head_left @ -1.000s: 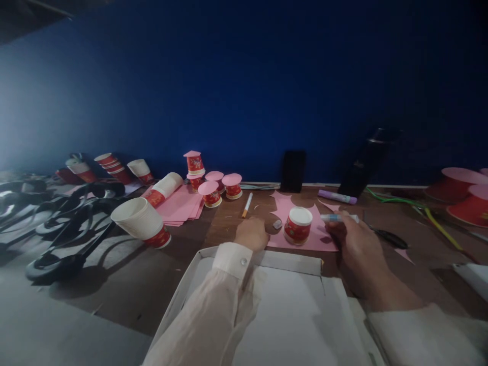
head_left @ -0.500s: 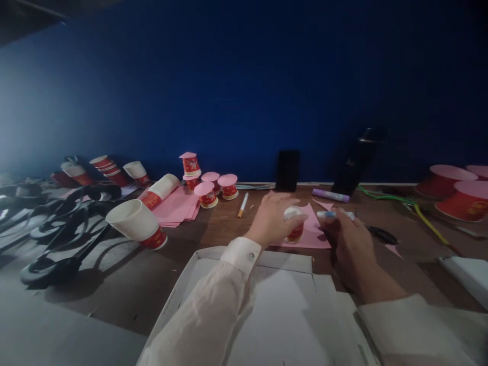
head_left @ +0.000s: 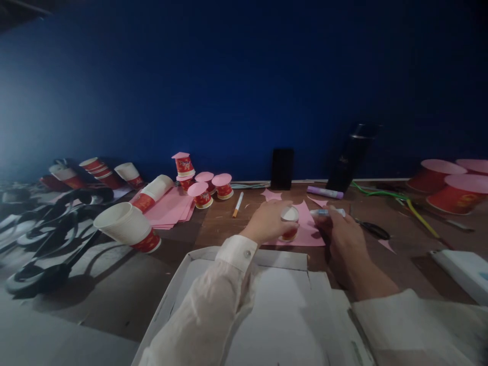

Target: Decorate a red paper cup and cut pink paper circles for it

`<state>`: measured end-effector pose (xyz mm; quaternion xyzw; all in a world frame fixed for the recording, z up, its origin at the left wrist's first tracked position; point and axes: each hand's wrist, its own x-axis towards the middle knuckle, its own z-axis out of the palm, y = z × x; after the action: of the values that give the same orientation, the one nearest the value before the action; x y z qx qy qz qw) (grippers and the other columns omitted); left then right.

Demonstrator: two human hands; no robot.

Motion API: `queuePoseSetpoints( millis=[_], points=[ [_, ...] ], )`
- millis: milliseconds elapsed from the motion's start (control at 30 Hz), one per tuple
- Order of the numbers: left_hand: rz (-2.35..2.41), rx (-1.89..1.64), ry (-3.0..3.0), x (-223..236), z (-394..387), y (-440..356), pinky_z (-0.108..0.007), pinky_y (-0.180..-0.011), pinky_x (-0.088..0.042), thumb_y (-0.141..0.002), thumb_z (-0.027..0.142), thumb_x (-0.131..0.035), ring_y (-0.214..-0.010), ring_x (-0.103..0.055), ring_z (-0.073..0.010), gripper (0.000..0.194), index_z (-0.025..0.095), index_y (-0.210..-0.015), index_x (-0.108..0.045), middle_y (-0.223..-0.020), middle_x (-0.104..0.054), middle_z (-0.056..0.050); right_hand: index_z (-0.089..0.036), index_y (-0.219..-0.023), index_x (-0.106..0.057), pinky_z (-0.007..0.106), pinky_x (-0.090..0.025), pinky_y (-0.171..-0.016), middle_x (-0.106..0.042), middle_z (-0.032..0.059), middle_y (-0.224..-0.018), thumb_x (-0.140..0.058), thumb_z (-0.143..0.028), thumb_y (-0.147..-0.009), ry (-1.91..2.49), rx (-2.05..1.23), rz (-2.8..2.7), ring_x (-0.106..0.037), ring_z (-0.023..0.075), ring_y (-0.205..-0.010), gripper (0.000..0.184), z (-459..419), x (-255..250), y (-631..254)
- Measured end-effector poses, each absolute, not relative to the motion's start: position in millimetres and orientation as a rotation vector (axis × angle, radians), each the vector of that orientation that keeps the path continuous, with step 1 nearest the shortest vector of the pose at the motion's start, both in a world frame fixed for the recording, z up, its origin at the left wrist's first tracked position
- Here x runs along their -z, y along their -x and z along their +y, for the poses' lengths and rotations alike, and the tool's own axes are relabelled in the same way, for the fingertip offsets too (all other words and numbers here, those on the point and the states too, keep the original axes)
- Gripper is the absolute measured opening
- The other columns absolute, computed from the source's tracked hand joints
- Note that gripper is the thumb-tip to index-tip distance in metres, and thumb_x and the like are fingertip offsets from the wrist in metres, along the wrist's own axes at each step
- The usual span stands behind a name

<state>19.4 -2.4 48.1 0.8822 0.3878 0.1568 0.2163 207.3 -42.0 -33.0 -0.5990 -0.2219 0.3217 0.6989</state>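
Note:
My left hand (head_left: 267, 222) is wrapped round a small red-and-white paper cup (head_left: 290, 214), thumb on the near side and fingers behind it. The cup stands upright, with its wide open rim on top, on a cut sheet of pink paper (head_left: 308, 235). Just right of it, my right hand (head_left: 345, 231) grips a blue-and-white marker (head_left: 324, 212), which lies roughly level across the fingers. Its tip is hard to make out. A purple-and-white tube (head_left: 325, 192) lies behind the right hand, and dark-handled scissors (head_left: 373, 230) rest to its right.
Left stand cups with pink discs (head_left: 222, 187), a pink paper stack (head_left: 168, 216), nested white cups (head_left: 124, 226) and black headphones (head_left: 38, 274). An orange-and-white marker (head_left: 238, 204), black phone (head_left: 282, 169) and dark bottle (head_left: 351, 157) lie farther back. A white box (head_left: 282, 310) is in front.
My left hand has closed more round the cup, its fingers lower than before. The right hand still holds the marker. The whole view has shifted slightly, so things appear farther left.

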Motion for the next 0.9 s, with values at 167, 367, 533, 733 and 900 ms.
queuePoseSetpoints(
  millis=[167, 367, 533, 733, 900],
  points=[
    [1.063, -0.485, -2.387, -45, -2, -20, -0.034, -0.109, -0.047, -0.085, 0.035, -0.069, -0.126, -0.063, -0.0258, 0.047, 0.026, -0.131, -0.07, -0.138, -0.07, -0.003, -0.026, -0.081, -0.068, 0.032, -0.059, -0.047, -0.076, 0.0046, -0.074, -0.072, -0.042, -0.077, 1.317, -0.763, -0.439, -0.072, 0.0225, -0.063, 0.017, -40, 32, -209],
    [1.083, -0.458, -2.373, -45, -3, -21, -0.035, -0.109, -0.048, -0.084, 0.037, -0.069, -0.125, -0.063, -0.0267, 0.05, 0.026, -0.133, -0.069, -0.138, -0.07, -0.004, -0.025, -0.082, -0.069, 0.03, -0.059, -0.047, -0.072, 0.0021, -0.067, -0.073, -0.04, -0.077, 1.311, -0.781, -0.386, -0.07, 0.0206, -0.061, 0.017, -40, 30, -208],
    [1.071, -0.46, -2.404, -46, -4, -21, -0.036, -0.106, -0.049, -0.085, 0.036, -0.068, -0.12, -0.065, -0.0265, 0.041, 0.025, -0.125, -0.072, -0.131, -0.073, -0.004, -0.025, -0.086, -0.067, 0.03, -0.057, -0.045, -0.071, 0.0016, -0.067, -0.073, -0.043, -0.074, 1.314, -0.781, -0.399, -0.07, 0.0214, -0.06, 0.023, -38, 31, -207],
    [1.096, -0.488, -2.42, -44, -8, -21, -0.036, -0.102, -0.051, -0.085, 0.035, -0.067, -0.116, -0.065, -0.0265, 0.035, 0.026, -0.118, -0.074, -0.127, -0.074, -0.005, -0.024, -0.079, -0.066, 0.032, -0.051, -0.051, -0.064, 0.0009, -0.06, -0.063, -0.052, -0.082, 1.548, -0.574, -0.591, -0.061, 0.0194, -0.056, 0.028, -55, 8, -209],
    [1.082, -0.504, -2.439, -41, -10, -21, -0.037, -0.104, -0.05, -0.087, 0.032, -0.064, -0.12, -0.064, -0.0259, 0.032, 0.028, -0.117, -0.074, -0.129, -0.073, -0.003, -0.023, -0.066, -0.073, 0.034, -0.046, -0.065, -0.067, 0.004, -0.062, -0.075, -0.057, -0.074, 1.739, -0.467, -0.933, -0.063, 0.0241, -0.07, 0.035, -69, -9, -220]
  ],
)
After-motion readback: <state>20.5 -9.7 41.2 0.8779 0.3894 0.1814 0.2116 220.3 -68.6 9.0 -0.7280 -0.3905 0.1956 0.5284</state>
